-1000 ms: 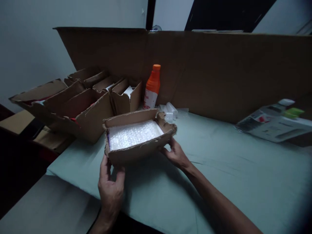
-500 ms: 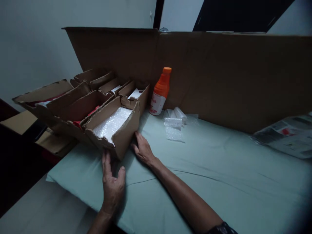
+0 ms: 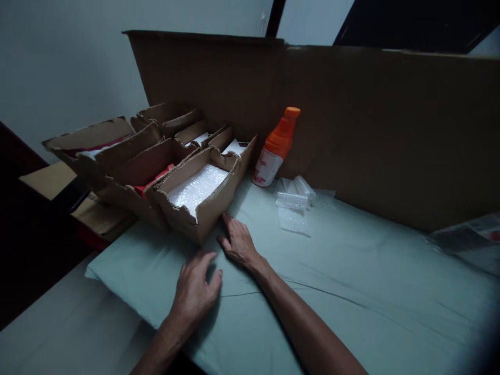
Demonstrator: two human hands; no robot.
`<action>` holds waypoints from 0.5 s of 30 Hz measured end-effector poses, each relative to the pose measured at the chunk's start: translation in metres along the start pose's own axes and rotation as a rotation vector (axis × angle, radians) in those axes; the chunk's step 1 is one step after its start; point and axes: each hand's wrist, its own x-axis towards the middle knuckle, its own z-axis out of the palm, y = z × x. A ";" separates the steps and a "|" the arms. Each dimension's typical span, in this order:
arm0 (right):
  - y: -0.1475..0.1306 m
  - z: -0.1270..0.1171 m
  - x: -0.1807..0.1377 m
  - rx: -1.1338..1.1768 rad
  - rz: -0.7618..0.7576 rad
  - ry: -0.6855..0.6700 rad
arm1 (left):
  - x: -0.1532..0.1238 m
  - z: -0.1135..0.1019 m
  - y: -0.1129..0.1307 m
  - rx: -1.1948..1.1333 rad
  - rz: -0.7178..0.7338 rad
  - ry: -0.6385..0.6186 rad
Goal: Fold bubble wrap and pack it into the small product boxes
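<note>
The nearest open cardboard box [image 3: 219,208] has bubble wrap [image 3: 201,186] lying inside it. My right hand [image 3: 239,240] rests at the box's lower right side, its fingertips at the bottom edge and thumb spread apart. In front of the box, my left hand [image 3: 197,284] is apart from it over the cloth, fingers loosely curved and thumb held away, holding nothing. Behind the box on the right, an orange bottle [image 3: 278,148] with a white label stands against the cardboard wall.
More cardboard compartments [image 3: 136,151] with red and white contents adjoin the box on the left. Small pieces of bubble wrap [image 3: 294,219] lie right of the bottle. A tall cardboard panel [image 3: 371,130] lines the back of the green cloth [image 3: 351,271]. Printed plastic packaging [image 3: 469,237] lies far right.
My left hand has come away from the front of the box, drawing back and to the right. My right hand stays by the box's side. The view has shifted slightly left.
</note>
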 end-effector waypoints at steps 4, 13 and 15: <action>0.003 0.003 0.002 -0.024 0.011 -0.003 | 0.016 -0.002 0.032 0.131 0.125 -0.187; 0.027 -0.034 0.000 0.331 0.064 0.155 | 0.105 0.038 0.012 -0.176 0.306 -0.087; 0.033 -0.066 0.003 0.353 0.150 0.267 | 0.110 0.052 0.003 -0.197 0.310 -0.084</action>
